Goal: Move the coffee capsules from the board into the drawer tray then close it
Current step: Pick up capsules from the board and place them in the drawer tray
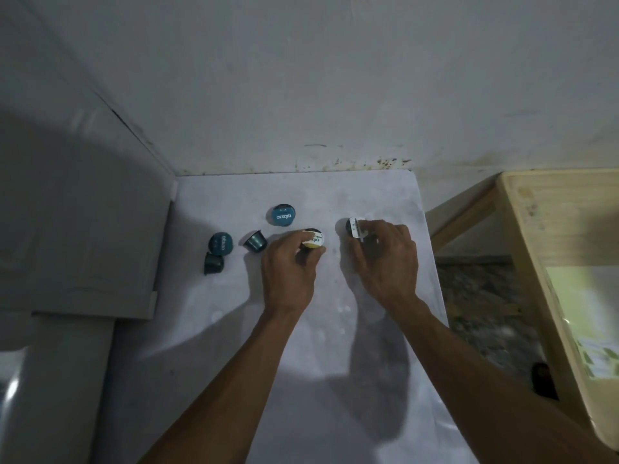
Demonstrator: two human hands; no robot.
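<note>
Several coffee capsules lie on a white board point(368, 195) in the corner. My left hand point(289, 272) grips a capsule with a white and yellow lid point(314, 240). My right hand point(385, 259) is closed on a dark capsule with a white lid point(355, 227). Loose on the board are a teal capsule with its lid up point(281, 215), one tipped on its side point(255, 241), another with its lid up point(220, 244) and a dark one just below it point(213, 263). No drawer tray can be made out.
A grey cabinet or appliance point(83, 229) borders the board on the left. The stained white wall point(335, 95) rises behind. A pale wooden frame point(536, 246) stands to the right, with speckled floor point(485, 313) below it.
</note>
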